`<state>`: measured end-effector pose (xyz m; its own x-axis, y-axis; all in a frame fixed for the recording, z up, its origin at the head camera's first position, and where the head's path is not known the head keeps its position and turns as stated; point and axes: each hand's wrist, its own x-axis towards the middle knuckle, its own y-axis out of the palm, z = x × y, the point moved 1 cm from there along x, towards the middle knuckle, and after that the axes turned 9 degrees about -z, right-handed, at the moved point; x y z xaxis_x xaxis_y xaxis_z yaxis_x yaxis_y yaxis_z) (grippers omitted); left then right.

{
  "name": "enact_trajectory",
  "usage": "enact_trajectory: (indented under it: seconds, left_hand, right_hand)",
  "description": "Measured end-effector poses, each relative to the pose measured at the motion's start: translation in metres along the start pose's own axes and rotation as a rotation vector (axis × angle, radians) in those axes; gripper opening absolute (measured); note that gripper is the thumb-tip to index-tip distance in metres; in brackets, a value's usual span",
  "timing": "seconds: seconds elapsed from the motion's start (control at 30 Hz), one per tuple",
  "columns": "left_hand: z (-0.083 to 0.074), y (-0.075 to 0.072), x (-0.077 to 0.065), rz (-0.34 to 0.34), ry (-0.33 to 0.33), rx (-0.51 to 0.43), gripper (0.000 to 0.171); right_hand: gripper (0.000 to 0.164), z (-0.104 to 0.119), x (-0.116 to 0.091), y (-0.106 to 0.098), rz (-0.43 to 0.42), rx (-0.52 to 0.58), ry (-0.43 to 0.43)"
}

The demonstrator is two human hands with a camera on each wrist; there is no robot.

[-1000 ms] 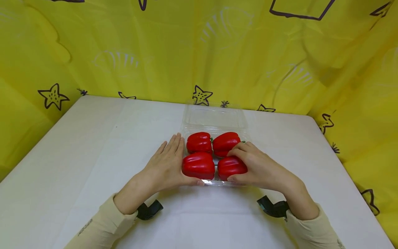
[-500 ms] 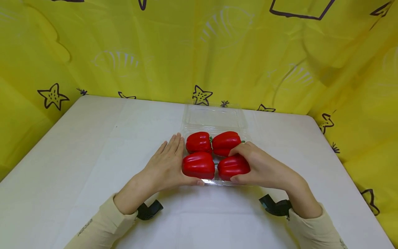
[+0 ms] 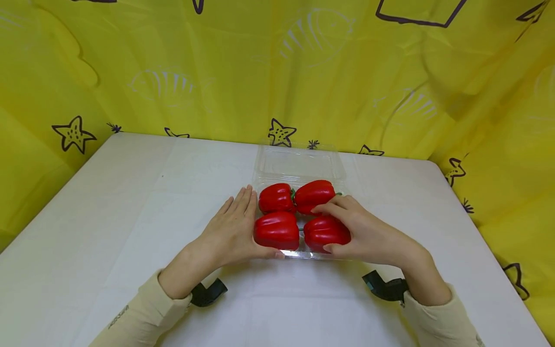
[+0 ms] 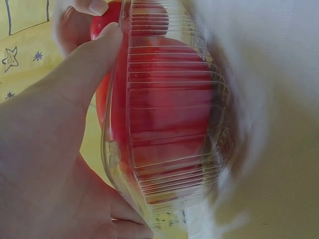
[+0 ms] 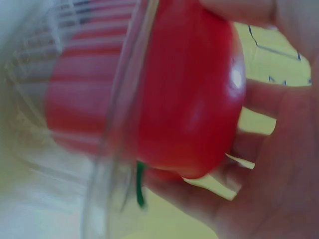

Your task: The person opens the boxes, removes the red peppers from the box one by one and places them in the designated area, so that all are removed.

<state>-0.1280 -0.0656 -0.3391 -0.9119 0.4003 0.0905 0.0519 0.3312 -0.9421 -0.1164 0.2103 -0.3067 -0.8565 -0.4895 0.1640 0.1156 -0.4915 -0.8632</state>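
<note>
A clear plastic clamshell box (image 3: 295,254) holds red bell peppers in two rows. My right hand (image 3: 368,231) curls round the near right bell pepper (image 3: 325,234), thumb at its front and fingers behind it. Those fingers sit right at the back right bell pepper (image 3: 314,196). My left hand (image 3: 230,231) lies along the box's left side with straight fingers, its thumb along the front rim. Beside it are the near left bell pepper (image 3: 277,231) and the back left bell pepper (image 3: 276,198). In the right wrist view, a green stem (image 5: 140,184) hangs below the gripped pepper.
The box's transparent lid (image 3: 299,164) lies folded back behind the peppers, near the table's far edge. A white cloth covers the table (image 3: 143,202). Yellow patterned curtain (image 3: 234,72) encloses the back and sides.
My right hand and the near right bell pepper have shifted slightly right. The back right bell pepper has moved a little farther back. My left hand has stayed in place.
</note>
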Motion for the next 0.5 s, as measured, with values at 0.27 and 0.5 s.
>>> enact_trajectory:
  seconds: [0.27, 0.5]
  left_hand:
    - [0.000, 0.000, 0.000, 0.003, 0.000, -0.002, 0.131]
    - [0.000, 0.000, -0.001, 0.005, -0.001, 0.001, 0.130]
  right_hand:
    - [0.055, 0.010, -0.001, 0.003, -0.034, -0.173, -0.058]
    - [0.054, 0.017, -0.003, 0.000, -0.089, -0.233, -0.116]
